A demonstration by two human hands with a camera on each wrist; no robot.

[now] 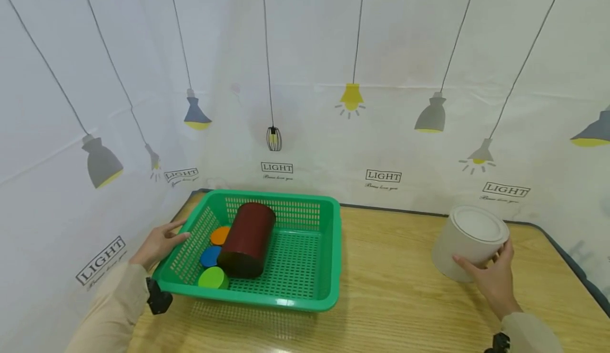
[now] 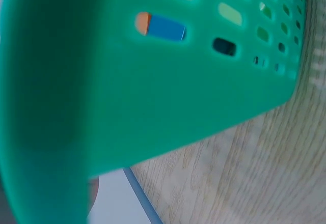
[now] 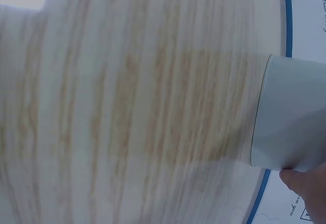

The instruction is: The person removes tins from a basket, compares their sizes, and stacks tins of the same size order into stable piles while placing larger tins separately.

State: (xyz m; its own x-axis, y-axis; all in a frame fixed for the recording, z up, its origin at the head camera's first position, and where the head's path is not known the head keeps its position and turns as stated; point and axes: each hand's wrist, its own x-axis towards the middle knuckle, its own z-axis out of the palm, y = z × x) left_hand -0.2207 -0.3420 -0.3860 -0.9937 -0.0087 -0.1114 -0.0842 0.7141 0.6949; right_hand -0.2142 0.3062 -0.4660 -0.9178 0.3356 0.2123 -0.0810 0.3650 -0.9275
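At the right of the head view, my right hand (image 1: 495,281) holds a pale grey-white lidded canister (image 1: 452,255), its thumb on the near side and its fingers round the right side. The lid (image 1: 478,223) faces up. My left hand (image 1: 162,244) grips the left rim of a green plastic basket (image 1: 335,258). Inside the basket a dark red cylinder (image 1: 250,236) lies on its side. Along its left are an orange disc (image 1: 220,235), a blue disc (image 1: 211,256) and a lime-green round piece (image 1: 213,278). Whether the canister's base touches the table is hard to tell.
Both the basket and the canister are at a wood-grain table (image 1: 386,279). A white cloth backdrop (image 1: 310,130) printed with lamps hangs behind and to the sides. Dark edging (image 1: 395,210) runs along the table's back.
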